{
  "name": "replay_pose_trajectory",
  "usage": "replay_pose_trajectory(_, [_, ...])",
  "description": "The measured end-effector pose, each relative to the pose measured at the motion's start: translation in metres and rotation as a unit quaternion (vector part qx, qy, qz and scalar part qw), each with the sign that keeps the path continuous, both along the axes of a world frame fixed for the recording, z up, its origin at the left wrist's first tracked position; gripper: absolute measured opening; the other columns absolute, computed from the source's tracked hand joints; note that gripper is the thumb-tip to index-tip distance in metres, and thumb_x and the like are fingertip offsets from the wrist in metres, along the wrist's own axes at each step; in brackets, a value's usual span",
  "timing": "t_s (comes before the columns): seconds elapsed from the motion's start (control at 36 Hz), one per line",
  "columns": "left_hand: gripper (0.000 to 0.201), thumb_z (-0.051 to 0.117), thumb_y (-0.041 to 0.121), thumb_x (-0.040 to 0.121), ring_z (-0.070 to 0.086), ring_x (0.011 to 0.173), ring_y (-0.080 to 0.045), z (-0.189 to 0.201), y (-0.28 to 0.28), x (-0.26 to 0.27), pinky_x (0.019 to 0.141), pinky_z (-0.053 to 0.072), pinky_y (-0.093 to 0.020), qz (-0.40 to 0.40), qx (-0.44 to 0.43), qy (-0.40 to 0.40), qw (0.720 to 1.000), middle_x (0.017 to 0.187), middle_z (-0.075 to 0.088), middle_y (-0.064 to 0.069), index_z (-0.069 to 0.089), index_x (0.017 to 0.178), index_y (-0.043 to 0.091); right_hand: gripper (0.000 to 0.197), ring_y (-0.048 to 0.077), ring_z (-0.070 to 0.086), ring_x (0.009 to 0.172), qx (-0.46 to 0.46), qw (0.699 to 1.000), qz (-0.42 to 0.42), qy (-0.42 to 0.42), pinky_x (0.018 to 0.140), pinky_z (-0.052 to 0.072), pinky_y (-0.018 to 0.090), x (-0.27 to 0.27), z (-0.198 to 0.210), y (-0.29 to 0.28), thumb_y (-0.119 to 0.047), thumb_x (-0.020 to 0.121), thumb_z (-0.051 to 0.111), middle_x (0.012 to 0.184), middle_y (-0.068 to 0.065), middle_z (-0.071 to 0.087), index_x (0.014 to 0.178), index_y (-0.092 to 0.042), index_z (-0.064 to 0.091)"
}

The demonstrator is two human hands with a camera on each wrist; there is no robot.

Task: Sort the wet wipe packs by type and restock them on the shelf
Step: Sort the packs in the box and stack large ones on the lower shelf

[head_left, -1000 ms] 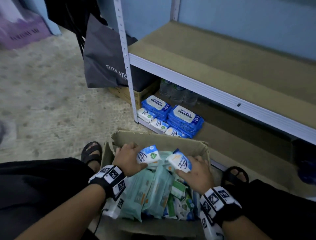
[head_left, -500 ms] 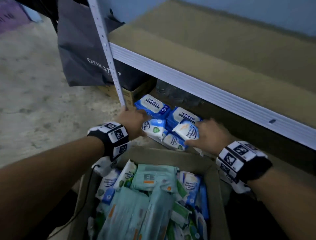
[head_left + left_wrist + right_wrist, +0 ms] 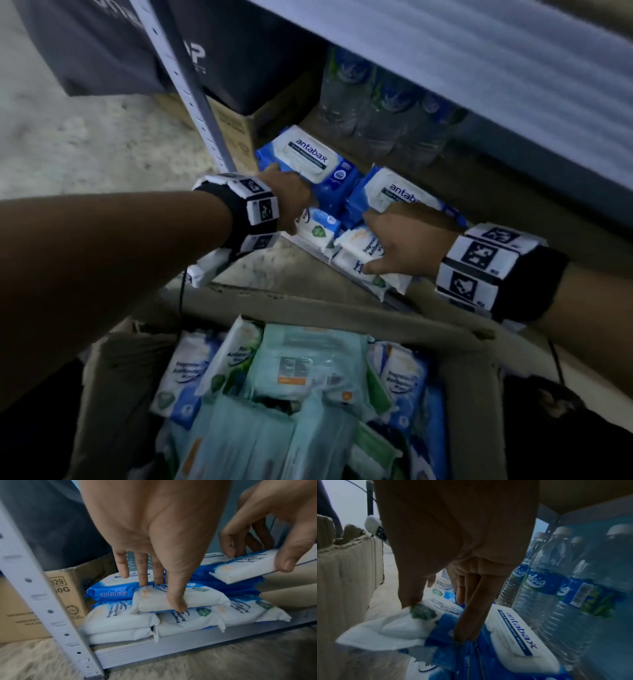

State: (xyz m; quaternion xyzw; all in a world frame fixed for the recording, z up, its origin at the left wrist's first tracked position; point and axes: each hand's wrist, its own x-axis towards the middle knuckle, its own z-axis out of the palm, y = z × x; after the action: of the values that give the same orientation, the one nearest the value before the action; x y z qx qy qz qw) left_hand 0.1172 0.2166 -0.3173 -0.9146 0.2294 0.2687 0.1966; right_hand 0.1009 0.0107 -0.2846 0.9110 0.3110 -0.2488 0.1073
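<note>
My left hand [image 3: 294, 205] pinches a small white wet wipe pack [image 3: 173, 599] between thumb and fingers. That pack lies on top of a stack of the same white packs [image 3: 120, 620] at the front left of the bottom shelf [image 3: 171, 649]. My right hand [image 3: 381, 247] grips a second small white pack [image 3: 362, 245], held tilted just right of the first, above more white packs. Behind both sit two stacks of blue antabax packs [image 3: 308, 161]. The cardboard box [image 3: 308, 305] below my arms holds mint-green packs [image 3: 308, 370] and several more white ones.
A white perforated shelf post [image 3: 191, 99] stands just left of my left hand. A brown carton [image 3: 25, 608] and a dark bag [image 3: 102, 44] are beyond it. Water bottles [image 3: 376, 102] crowd the back of the shelf. The upper shelf board [image 3: 479, 68] hangs low overhead.
Both hands lifted a small white pack each out of the box and carried them forward to the bottom shelf. My view has dropped closer to the shelf.
</note>
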Motion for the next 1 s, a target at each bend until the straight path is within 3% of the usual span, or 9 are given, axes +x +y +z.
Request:
replay_pose_trajectory(0.08, [0.069,0.068,0.045,0.087,0.045,0.129,-0.024,-0.013,0.001,0.006,0.101,0.042,-0.046,-0.011,-0.003,0.012,1.0,0.142,0.05,0.005,0.037,0.148,0.031,0.051,0.016,0.037,0.065,-0.013,0.999,0.049,0.012,0.054,0.03,0.029,0.004,-0.008,0.009,-0.059,0.082,0.066,0.091,0.006,0.048,0.104,-0.017,0.046])
replay_pose_trajectory(0.14, [0.068,0.068,0.044,0.088,0.047,0.128,-0.025,-0.019,0.001,0.009,0.101,0.042,-0.042,-0.02,-0.014,0.008,1.0,0.141,0.051,0.003,0.037,0.148,0.031,0.051,0.017,0.043,0.068,-0.044,0.994,0.097,0.016,0.049,0.023,0.029,0.005,-0.014,0.014,-0.057,0.087,0.061,0.104,0.007,0.055,0.113,-0.014,0.05])
replay_pose_trajectory(0.31, [0.068,0.072,0.037,0.086,0.049,0.127,-0.027,-0.033,0.002,0.013,0.102,0.044,-0.04,0.013,-0.091,0.007,0.996,0.139,0.054,-0.001,0.043,0.146,0.027,0.05,0.024,0.06,0.091,-0.071,0.987,0.141,0.027,0.062,0.034,0.029,0.007,-0.04,0.014,-0.057,0.088,0.061,0.11,0.007,0.058,0.114,-0.014,0.055])
replay_pose_trajectory(0.39, [0.065,0.075,0.034,0.083,0.05,0.126,-0.028,-0.041,0.003,0.015,0.103,0.043,-0.04,0.021,-0.127,0.007,0.992,0.138,0.054,-0.003,0.049,0.142,0.023,0.057,0.026,0.06,0.102,-0.067,0.988,0.134,0.025,0.068,0.038,0.031,0.008,-0.05,0.007,-0.061,0.085,0.061,0.12,0.007,0.055,0.119,-0.015,0.055])
replay_pose_trajectory(0.47, [0.061,0.079,0.032,0.08,0.047,0.124,-0.03,-0.046,0.005,0.015,0.099,0.044,-0.041,0.023,-0.155,-0.006,0.988,0.136,0.05,-0.004,0.057,0.136,0.022,0.06,0.028,0.058,0.104,-0.037,0.99,0.136,0.019,0.069,0.039,0.032,0.009,-0.06,-0.002,-0.061,0.084,0.062,0.127,0.007,0.048,0.123,-0.017,0.051])
replay_pose_trajectory(0.61, [0.056,0.076,0.034,0.082,0.047,0.125,-0.029,-0.052,0.008,0.015,0.097,0.04,-0.037,0.014,-0.19,-0.014,0.982,0.133,0.052,-0.005,0.06,0.134,0.02,0.051,0.026,0.06,0.097,-0.02,0.987,0.154,0.037,0.066,0.038,0.031,0.006,-0.067,-0.006,-0.05,0.088,0.064,0.122,0.004,0.046,0.123,-0.022,0.041])
replay_pose_trajectory(0.86, [0.055,0.076,0.034,0.083,0.053,0.121,-0.027,-0.05,0.007,0.011,0.094,0.042,-0.036,0.005,-0.207,-0.002,0.978,0.133,0.057,-0.004,0.059,0.134,0.022,0.047,0.025,0.06,0.099,-0.01,0.988,0.15,0.03,0.068,0.039,0.03,0.01,-0.073,-0.003,-0.05,0.087,0.065,0.119,0.004,0.052,0.12,-0.019,0.051])
replay_pose_trajectory(0.94, [0.056,0.074,0.036,0.084,0.052,0.122,-0.026,-0.045,0.007,0.01,0.097,0.043,-0.036,0.0,-0.186,0.001,0.983,0.134,0.056,-0.003,0.057,0.136,0.022,0.048,0.023,0.058,0.102,-0.005,0.989,0.145,0.041,0.071,0.037,0.029,0.014,-0.07,-0.004,-0.053,0.089,0.06,0.12,0.004,0.054,0.122,-0.019,0.055])
replay_pose_trajectory(1.0, [0.058,0.072,0.04,0.086,0.051,0.124,-0.025,-0.041,0.007,0.009,0.101,0.043,-0.038,-0.002,-0.168,0.005,0.986,0.136,0.057,-0.001,0.054,0.138,0.023,0.051,0.022,0.058,0.105,-0.009,0.989,0.136,0.054,0.076,0.043,0.03,0.016,-0.065,-0.004,-0.055,0.09,0.058,0.121,0.004,0.056,0.126,-0.02,0.056])
